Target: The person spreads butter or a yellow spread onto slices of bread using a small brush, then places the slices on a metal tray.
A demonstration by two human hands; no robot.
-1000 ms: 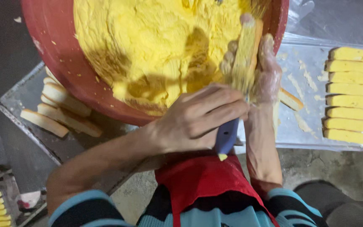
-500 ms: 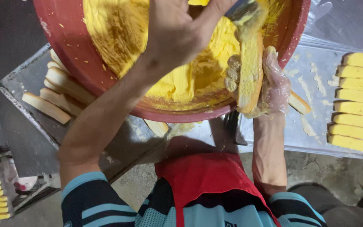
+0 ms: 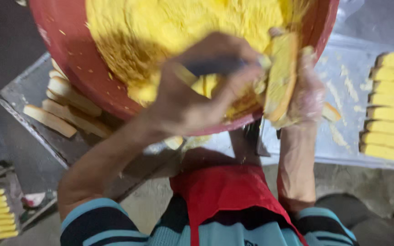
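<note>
**Yellow spread goes on a bread slice**

Over the big red bowl (image 3: 69,68), at about 2 o'clock, the right hand (image 3: 308,93), in a thin clear glove, grips one bread slice (image 3: 281,75). The slice stands on end, long side running 12 to 6. The left hand (image 3: 197,98) is closed around a dark knife handle (image 3: 215,66), just beside the slice at its 9 o'clock. The blade is blurred, so I cannot be sure it touches. About six coated slices (image 3: 391,107) sit on the tray (image 3: 343,146) at 3 o'clock; about five plain slices (image 3: 67,107) lie at 9 o'clock.

Dim surroundings, bright overhead light on the yellow mixture (image 3: 183,27), heavy motion blur throughout.
</note>
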